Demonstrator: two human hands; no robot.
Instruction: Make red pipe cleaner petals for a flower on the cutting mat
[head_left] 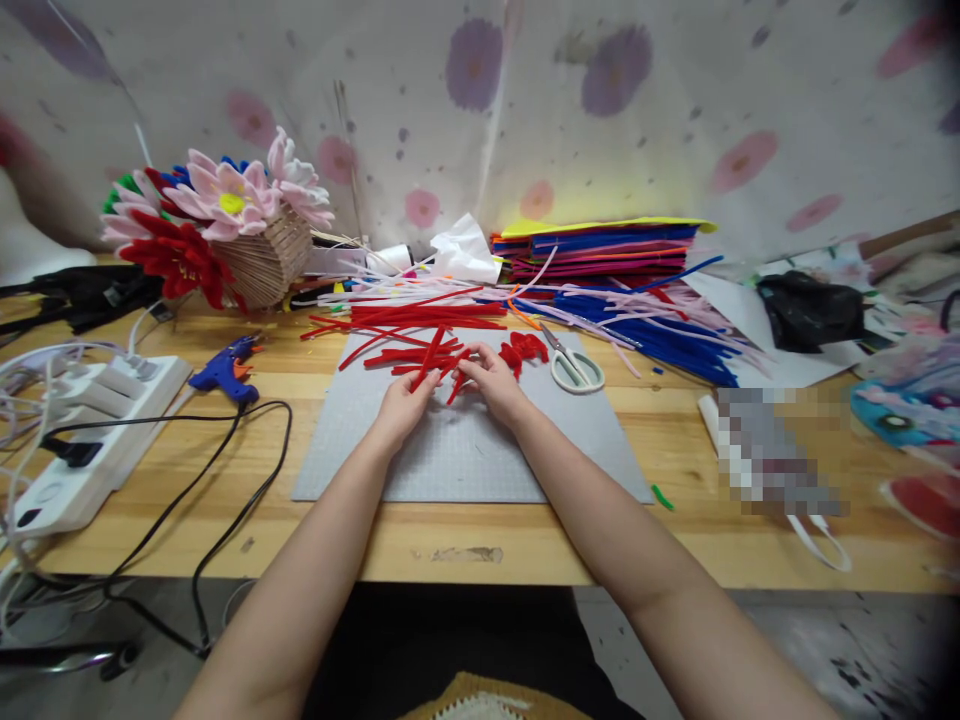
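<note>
Both hands are close together over a grey cutting mat (465, 455). My left hand (405, 403) is closed on a red pipe cleaner (428, 358) that slants up past the fingers. My right hand (491, 383) pinches another red pipe cleaner (454, 386), its lower end pointing down to the mat. Whether the two pieces touch is too small to make out. Behind the hands lie several loose red pipe cleaners (386, 356). Shaped red pipe-cleaner pieces (529, 347) rest just beyond my right hand, and scissors (576, 371) with pale handles lie to their right.
A blue glue gun (227, 371) and a white power strip (97, 440) with trailing cables are on the left. Pipe-cleaner flowers (232, 195) stand behind them. Blue pipe cleaners (660, 335) and stacked bundles (600, 252) fill the back. A blurred-out device (776, 455) lies at right.
</note>
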